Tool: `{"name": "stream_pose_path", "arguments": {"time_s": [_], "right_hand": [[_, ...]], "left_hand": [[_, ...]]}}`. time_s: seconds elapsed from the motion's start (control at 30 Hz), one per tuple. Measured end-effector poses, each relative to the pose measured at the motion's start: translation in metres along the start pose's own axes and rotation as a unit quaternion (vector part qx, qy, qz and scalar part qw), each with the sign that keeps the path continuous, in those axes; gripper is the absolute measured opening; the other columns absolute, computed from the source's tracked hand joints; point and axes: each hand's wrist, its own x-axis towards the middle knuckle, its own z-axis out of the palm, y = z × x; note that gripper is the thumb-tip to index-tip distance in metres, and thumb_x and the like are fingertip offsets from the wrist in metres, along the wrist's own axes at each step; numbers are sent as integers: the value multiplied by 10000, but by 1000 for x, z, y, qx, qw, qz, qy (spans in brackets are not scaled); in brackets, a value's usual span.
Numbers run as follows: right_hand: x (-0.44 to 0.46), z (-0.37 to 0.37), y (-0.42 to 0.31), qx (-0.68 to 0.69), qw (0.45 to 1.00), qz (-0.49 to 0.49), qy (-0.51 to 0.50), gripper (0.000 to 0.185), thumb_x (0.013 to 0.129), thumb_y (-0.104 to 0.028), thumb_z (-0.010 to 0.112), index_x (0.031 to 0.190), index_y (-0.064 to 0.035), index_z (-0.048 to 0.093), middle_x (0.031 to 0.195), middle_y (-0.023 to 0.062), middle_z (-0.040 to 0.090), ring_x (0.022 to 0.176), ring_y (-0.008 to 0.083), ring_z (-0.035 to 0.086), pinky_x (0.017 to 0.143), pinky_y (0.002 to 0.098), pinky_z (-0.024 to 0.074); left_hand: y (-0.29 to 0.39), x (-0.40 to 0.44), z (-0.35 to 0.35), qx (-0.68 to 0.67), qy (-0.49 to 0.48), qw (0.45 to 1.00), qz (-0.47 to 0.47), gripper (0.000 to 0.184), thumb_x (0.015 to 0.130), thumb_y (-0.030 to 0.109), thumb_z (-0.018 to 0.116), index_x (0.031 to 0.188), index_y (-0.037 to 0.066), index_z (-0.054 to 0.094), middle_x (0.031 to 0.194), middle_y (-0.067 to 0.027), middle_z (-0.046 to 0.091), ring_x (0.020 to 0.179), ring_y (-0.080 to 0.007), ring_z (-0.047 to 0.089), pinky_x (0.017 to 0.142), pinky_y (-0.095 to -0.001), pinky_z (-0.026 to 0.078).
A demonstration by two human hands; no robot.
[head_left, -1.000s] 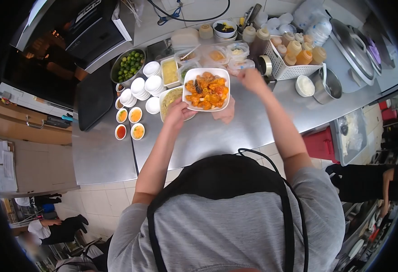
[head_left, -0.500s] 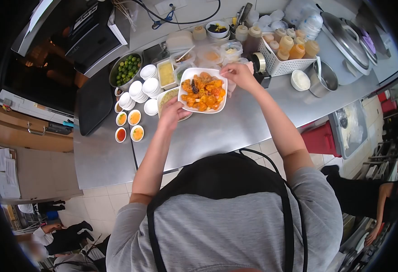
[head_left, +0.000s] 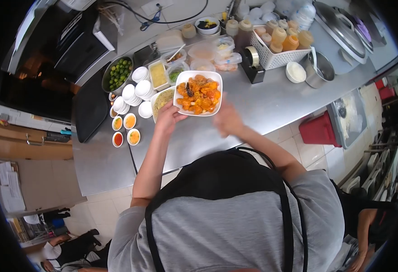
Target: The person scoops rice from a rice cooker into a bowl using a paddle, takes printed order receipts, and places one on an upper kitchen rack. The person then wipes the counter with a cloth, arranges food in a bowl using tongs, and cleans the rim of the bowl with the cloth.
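Observation:
My left hand point(head_left: 168, 119) grips the lower left corner of a white square dish point(head_left: 177, 100), its thumb at the rim. Orange sauce-coated food pieces point(head_left: 199, 94) fill the dish, with dark strips on top. My right hand point(head_left: 228, 119) is just right of and below the dish, over the steel counter. Motion blurs its fingers, so I cannot make out their shape. Behind the dish, partly covered by it and by my left hand, is a white plate of pale yellowish food point(head_left: 161, 100).
White sauce cups point(head_left: 134, 136) and stacked cups point(head_left: 129, 93) stand left, beside a pot of green limes point(head_left: 120, 72). A tape dispenser point(head_left: 252, 68), a basket of squeeze bottles point(head_left: 278, 59), white bowls point(head_left: 295, 71) and a steel pot point(head_left: 319, 72) line the back right. Other people are at both sides.
My right hand has left the dish's upper right corner and moved down toward me. The left hand still holds the dish. The view has shifted slightly.

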Motion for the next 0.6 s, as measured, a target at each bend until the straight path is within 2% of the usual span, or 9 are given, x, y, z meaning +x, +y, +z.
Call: {"name": "stream_pose_path", "arguments": {"time_s": [0.07,0.17,0.23,0.3,0.33,0.4,0.43,0.53,0.6], "right_hand": [[-20,28,-17,-28,960,-273,-54,537,747,-303,571,1191,-59,394,1235,152,403,1246,315,264,990,475,258],[-23,35,-12,-189,908,-375,14,771,643,-363,614,1294,-58,336,1344,181,302,1242,318,289,1019,443,202],[-15,-17,-18,-227,920,-314,-60,609,672,-314,643,1181,-81,404,1240,148,390,1203,283,330,971,440,290],[-41,-97,-34,-383,920,-56,-65,783,649,-422,633,1297,-109,324,1357,162,275,1255,276,274,991,454,259],[-31,-50,114,-477,826,-160,255,846,654,-475,605,1342,-121,261,1403,185,173,1292,300,200,991,535,211],[-73,-112,151,-382,911,77,134,750,747,-452,532,1348,-123,227,1430,152,96,1313,296,144,950,660,124],[-86,-136,172,-435,868,228,68,726,755,-416,535,1351,-147,219,1440,109,81,1315,294,138,952,658,137],[-140,-178,244,-459,799,332,201,599,779,-378,497,1314,-205,290,1442,50,87,1311,268,151,914,686,186],[-158,-209,230,-340,797,386,317,477,825,-373,446,1248,-161,386,1340,106,345,1203,270,375,887,605,321]], "left_hand": [[-4,4,3,6,-15,1000,-7,394,788,1,397,1178,-39,433,1011,-139,579,826,-205,614,658,-282,536],[-6,10,14,6,-28,999,-15,389,791,7,405,1176,-35,434,1023,-135,576,829,-199,613,649,-265,529],[-11,12,17,19,-41,999,-27,388,793,11,411,1178,-35,431,1025,-135,575,828,-197,613,647,-263,530],[-14,12,18,37,-55,997,-36,388,797,21,423,1181,-36,422,1033,-137,572,836,-195,615,645,-263,537],[-17,11,18,37,-60,997,-38,388,797,21,423,1181,-36,422,1033,-137,572,836,-195,615,645,-263,537],[-26,9,18,34,-79,995,-56,375,790,15,428,1161,-36,440,1009,-137,584,819,-198,623,638,-267,543],[-32,8,17,34,-81,994,-59,375,790,15,428,1161,-36,440,1009,-137,584,819,-198,623,638,-267,543],[-54,8,9,35,-80,993,-79,351,782,23,445,1129,-34,468,972,-134,600,788,-197,631,630,-271,546],[-66,5,7,37,-84,991,-92,324,778,35,463,1093,-34,491,942,-134,611,756,-195,635,621,-270,546]]}}
